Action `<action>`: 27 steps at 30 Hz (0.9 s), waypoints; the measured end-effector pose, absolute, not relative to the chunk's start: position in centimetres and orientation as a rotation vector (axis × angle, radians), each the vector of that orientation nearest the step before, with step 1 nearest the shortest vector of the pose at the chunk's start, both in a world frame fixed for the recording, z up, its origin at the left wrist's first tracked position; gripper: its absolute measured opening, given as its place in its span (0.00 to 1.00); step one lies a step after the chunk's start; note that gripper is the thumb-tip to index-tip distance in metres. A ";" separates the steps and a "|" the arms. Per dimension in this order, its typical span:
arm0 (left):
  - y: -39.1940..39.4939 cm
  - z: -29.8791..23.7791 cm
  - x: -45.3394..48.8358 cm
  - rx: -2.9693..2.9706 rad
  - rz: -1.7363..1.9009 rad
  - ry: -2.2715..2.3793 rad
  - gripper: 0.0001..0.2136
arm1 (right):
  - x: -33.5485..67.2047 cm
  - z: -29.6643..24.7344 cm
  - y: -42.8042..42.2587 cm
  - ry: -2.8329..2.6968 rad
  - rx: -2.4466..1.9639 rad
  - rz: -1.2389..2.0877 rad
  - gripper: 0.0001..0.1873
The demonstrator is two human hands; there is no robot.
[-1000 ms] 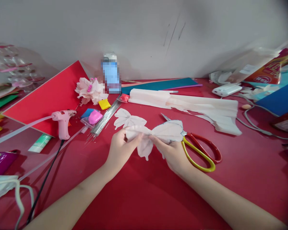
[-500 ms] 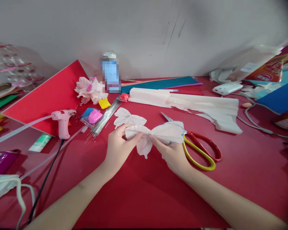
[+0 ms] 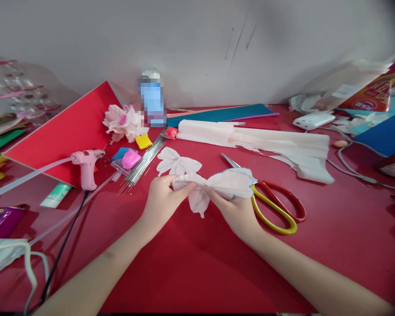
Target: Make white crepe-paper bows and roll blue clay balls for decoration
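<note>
On the red surface (image 3: pixel 197 272), our left grip (image 3: pixel 164 206) and right grip (image 3: pixel 237 215) both pinch closed on a pale crepe-paper bow shape (image 3: pixel 225 184), holding its middle taut between them, just left of the red-and-yellow scissors (image 3: pixel 266 204).

On the worktop (image 3: pixel 349 250), the crepe paper strip (image 3: pixel 276 149) lies behind the scissors (image 3: pixel 270 215), the paper petal cutout (image 3: pixel 230 184) just left of them, and the glue gun (image 3: pixel 85 169) farther left.
</note>
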State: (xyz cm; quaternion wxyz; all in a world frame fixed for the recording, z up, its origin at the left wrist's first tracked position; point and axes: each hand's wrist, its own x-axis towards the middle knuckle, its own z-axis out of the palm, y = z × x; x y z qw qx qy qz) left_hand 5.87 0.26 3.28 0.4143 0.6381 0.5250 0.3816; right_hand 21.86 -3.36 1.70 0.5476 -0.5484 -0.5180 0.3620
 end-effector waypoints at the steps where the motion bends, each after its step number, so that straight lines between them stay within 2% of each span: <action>1: 0.2 3.3 5.9 1.628 0.952 1.329 0.13 | 21.9 1.7 -3.3 -1.235 -1.301 0.845 0.05; 13: 0.3 4.0 5.5 1.829 0.861 1.355 0.21 | 22.0 1.9 -3.3 -1.280 -1.326 0.810 0.05; 20: 0.4 4.2 5.1 1.863 0.867 1.295 0.17 | 21.9 1.4 -3.3 -1.264 -1.349 0.851 0.04; 27: 0.5 4.3 4.9 1.830 0.798 1.311 0.14 | 22.1 1.6 -3.3 -1.292 -1.328 0.804 0.08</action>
